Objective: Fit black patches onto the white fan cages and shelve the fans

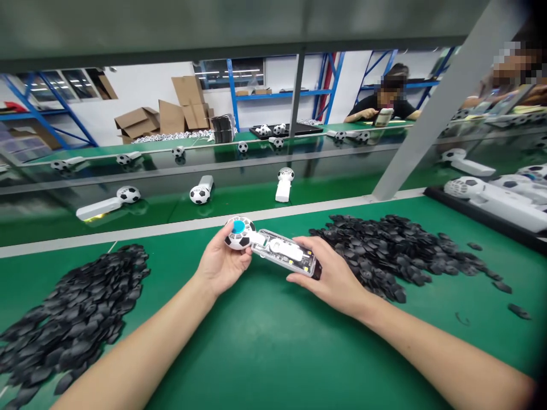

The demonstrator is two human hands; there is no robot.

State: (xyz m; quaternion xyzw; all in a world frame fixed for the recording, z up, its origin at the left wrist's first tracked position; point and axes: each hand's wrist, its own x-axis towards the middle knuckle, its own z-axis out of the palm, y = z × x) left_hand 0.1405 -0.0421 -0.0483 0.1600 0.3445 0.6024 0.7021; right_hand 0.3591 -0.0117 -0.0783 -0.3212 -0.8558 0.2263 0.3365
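One device, with a soccer-patterned round head and a clear handle, spans both hands above the green table (256, 353). My left hand (220, 265) is closed round the soccer-ball head (240, 233), which shows a blue round centre. The handle (284, 253) slants down to the right, with white parts and a circuit board visible inside. My right hand (331, 276) grips its far end, thumb and fingers on opposite edges. Piles of thin black pieces lie on either side, the left pile (85, 313) beyond my left forearm and the right pile (397, 250) behind my right hand.
Soccer-headed devices (284, 185) lie spaced along a green conveyor (239, 199) ahead. A black tray (491, 219) with several devices sits at right. A slanted metal post (427, 108) rises before it. Across the line, a person (391, 97) holds an item.
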